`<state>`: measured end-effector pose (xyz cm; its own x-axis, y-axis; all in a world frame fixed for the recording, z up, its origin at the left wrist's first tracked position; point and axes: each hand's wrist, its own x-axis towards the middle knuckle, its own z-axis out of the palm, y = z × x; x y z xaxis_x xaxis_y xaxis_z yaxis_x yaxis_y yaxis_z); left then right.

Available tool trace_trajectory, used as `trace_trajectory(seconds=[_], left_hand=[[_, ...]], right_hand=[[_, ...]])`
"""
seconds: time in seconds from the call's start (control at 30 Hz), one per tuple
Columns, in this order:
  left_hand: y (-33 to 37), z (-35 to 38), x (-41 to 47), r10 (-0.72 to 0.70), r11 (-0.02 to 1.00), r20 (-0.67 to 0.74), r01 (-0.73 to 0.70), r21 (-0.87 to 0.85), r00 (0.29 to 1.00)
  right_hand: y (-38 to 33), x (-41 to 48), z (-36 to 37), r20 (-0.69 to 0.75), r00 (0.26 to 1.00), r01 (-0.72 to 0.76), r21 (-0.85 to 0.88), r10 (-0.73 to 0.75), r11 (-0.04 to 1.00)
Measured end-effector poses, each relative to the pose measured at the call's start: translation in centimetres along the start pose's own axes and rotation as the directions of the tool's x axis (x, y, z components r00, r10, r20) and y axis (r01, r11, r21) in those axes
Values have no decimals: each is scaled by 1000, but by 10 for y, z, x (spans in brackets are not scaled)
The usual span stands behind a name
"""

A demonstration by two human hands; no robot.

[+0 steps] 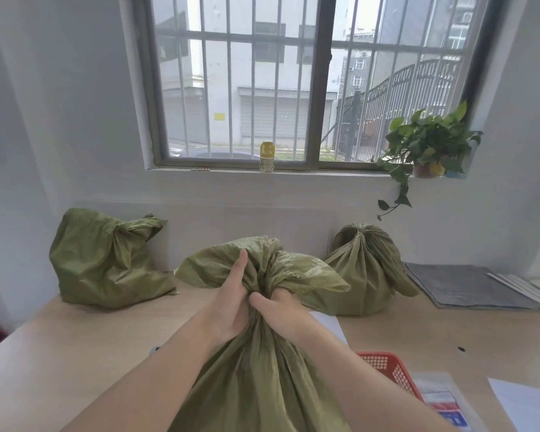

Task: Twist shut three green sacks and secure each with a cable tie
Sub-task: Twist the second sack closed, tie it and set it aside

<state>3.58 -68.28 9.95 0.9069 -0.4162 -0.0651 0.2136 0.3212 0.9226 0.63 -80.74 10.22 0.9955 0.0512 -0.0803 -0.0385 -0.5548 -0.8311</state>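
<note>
Head view.

A: What are the hands doing?

B: Both hold the neck of the middle sack. The left hand comes in from the low left. Its thumb points up along the cloth, and its fingers wrap round the neck. The right hand comes in from the low right and touches the left one. Its thumb lies across the front, and its fingers curl tight round the same neck.

A: Where is that sack?

B: Right in front of the person, at the near side of the table. Its top fans out above the hands.

A: And the other two?

B: The left sack sits far back on the table by the wall, with its top bunched to one side. The right sack sits far back too, with its top pinched in. There may be a thin tie round it, but it is too small to be sure.

A: What is hidden?

B: The fingertips of both hands are behind the cloth. The bottom of the middle sack is cut off by the picture edge, so I can't tell what it stands on. The right arm covers part of a red basket.
</note>
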Motion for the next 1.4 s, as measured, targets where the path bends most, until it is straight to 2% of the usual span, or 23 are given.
trace_trajectory(seconds=[0.1,0.2,0.33,0.47,0.57,0.77,0.97,1.1,1.33,1.4], left_hand=[[4,0,-2,31,1000,-7,-31,2,999],[9,4,-6,57,995,-20,-56,82,998],[12,0,-9,128,962,-116,-95,256,985],[25,-6,-20,194,906,-117,-132,403,974],[33,-5,-29,190,868,-124,-108,484,974],[36,-2,-34,209,851,-112,-124,511,972],[42,2,-35,250,805,-183,-99,586,951],[47,0,-38,160,790,-177,-18,613,971],[25,-25,-42,186,842,-239,-29,539,953],[16,-38,-38,116,856,-205,7,516,972]], right_hand=[[2,1,2,-16,1000,-12,-74,10,997],[1,1,5,-14,1000,-21,-76,20,997],[-1,-1,8,-31,998,-64,-12,63,998],[-2,-2,9,-40,996,-77,62,80,995],[-3,1,12,-44,997,-52,157,59,986],[-8,8,20,-60,984,-146,242,165,959],[-15,7,20,0,977,-205,265,213,942],[-15,9,23,41,955,-277,483,294,831],[-5,14,24,-9,943,-259,607,333,751],[-5,13,24,2,948,-241,657,318,715]])
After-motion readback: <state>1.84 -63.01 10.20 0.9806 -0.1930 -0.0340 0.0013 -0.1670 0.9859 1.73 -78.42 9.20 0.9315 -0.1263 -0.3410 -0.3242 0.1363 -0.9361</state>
